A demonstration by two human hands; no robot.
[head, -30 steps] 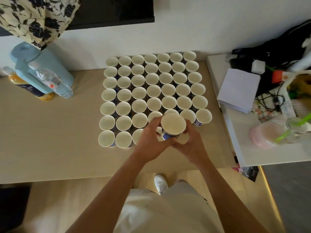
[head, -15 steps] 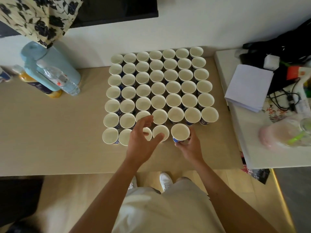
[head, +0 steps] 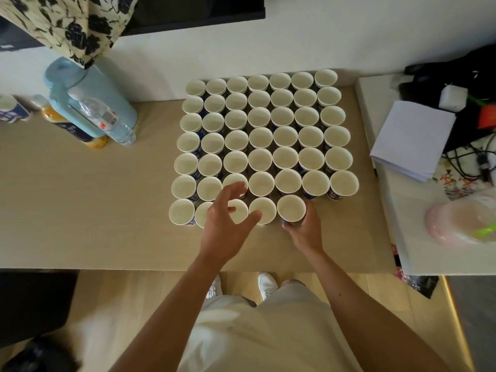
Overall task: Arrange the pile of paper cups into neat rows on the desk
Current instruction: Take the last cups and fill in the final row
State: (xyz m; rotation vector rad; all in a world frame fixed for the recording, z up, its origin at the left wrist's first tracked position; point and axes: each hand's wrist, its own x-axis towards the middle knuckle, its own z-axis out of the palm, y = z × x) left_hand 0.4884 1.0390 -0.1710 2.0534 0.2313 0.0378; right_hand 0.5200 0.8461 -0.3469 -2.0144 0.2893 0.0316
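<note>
At the back left corner of the desk (head: pixel 80 210), a small cup with blue marks (head: pixel 10 110) is sitting half out of the picture. Just beside it, an orange bottle (head: pixel 65 124), a tall light blue jug (head: pixel 88 95) and a clear water bottle (head: pixel 106 119) are standing close together. The paper cups (head: pixel 261 137) are standing mouth up in neat rows on the right half of the desk, running from the back edge toward the front edge, with rims touching or nearly touching. The row nearest the front edge is shorter than the others. The left hand (head: pixel 228 226) is hovering over that front row with its grip released, fingers spread wide and holding nothing, and it is hiding parts of a few cups. The right hand (head: pixel 306 232) is grasping the last cup (head: pixel 291 210) at the right end of the front row, its grip wrapped low around the side. That cup is standing upright just beside its neighbor; I cannot tell if it is touching the desk. Past the right edge, a white table (head: pixel 402 251) is holding a stack of white paper (head: pixel 410 138), black cables (head: pixel 467 162) and a pink round thing (head: pixel 461 224).
</note>
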